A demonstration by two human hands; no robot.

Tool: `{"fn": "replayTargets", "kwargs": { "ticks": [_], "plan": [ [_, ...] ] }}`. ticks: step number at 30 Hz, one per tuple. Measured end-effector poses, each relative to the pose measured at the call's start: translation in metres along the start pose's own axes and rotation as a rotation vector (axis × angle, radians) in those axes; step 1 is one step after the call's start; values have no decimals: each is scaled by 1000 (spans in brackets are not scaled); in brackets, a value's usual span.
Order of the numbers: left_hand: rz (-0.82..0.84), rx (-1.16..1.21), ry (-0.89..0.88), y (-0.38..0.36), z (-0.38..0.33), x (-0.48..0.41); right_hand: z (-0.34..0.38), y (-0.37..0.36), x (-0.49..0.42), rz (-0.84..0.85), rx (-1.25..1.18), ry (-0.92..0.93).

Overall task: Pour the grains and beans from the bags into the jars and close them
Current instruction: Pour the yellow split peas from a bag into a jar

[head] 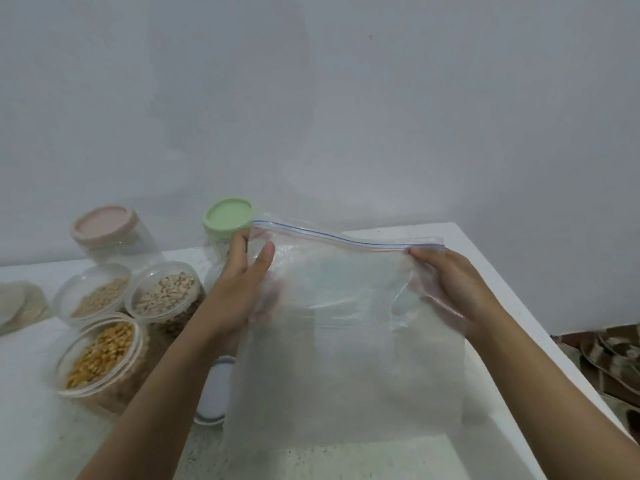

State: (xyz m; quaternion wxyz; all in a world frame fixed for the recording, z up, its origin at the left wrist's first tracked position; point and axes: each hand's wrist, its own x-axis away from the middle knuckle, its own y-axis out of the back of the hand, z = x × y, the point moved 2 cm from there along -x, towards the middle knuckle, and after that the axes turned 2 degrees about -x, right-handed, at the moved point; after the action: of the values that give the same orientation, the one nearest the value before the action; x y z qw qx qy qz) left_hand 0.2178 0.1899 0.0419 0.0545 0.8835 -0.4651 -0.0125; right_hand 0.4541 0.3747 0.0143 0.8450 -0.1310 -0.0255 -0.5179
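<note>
- Head view: a clear zip-lock bag (346, 323) hangs upright over the white table (457, 237), in front of the person and right of the jars; it looks empty, though the film is hazy and a few grains at the bottom cannot be ruled out
- The left hand (239, 285) grips the bag's upper left corner, thumb on the near face and fingers behind; the right hand (446, 282) pinches the upper right corner just under the zip strip (346, 238)
- Whether the strip is pressed fully closed I cannot tell
- My judgement on handling: the bag is very light, limp and slippery, and will sag and fold; the strip is its stiffest part, so the corners below it are the places to hold
- Left of the bag stand three lidless jars: a jar of yellow kernels (100, 355), a jar of mixed pale grains (164, 292) and a jar of pale beans (91, 296); they are likely heavier and rigid, best gripped round the wall and kept upright
- Behind them a pink-lidded jar (104, 225) and a green-lidded jar (228, 214) are closed
- A white round lid (214, 389) lies partly hidden behind the bag
</note>
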Motion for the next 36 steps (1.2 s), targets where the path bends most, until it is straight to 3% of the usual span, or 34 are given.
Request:
{"fn": "replayTargets", "kwargs": {
  "ticks": [7,15,24,31,36],
  "plan": [
    [-121,73,39,-51,37,1,-28,48,-21,-22,131,4],
    [-343,347,274,-58,78,-14,-44,70,-53,87,219,84],
    [-267,-125,274,-68,93,-13,-58,69,-65,112,223,52],
    [-71,-168,264,-70,86,-25,-61,70,-65,0,257,106],
    [7,-286,24,-60,55,-34,-56,68,-67,-19,236,108]
  ]
}}
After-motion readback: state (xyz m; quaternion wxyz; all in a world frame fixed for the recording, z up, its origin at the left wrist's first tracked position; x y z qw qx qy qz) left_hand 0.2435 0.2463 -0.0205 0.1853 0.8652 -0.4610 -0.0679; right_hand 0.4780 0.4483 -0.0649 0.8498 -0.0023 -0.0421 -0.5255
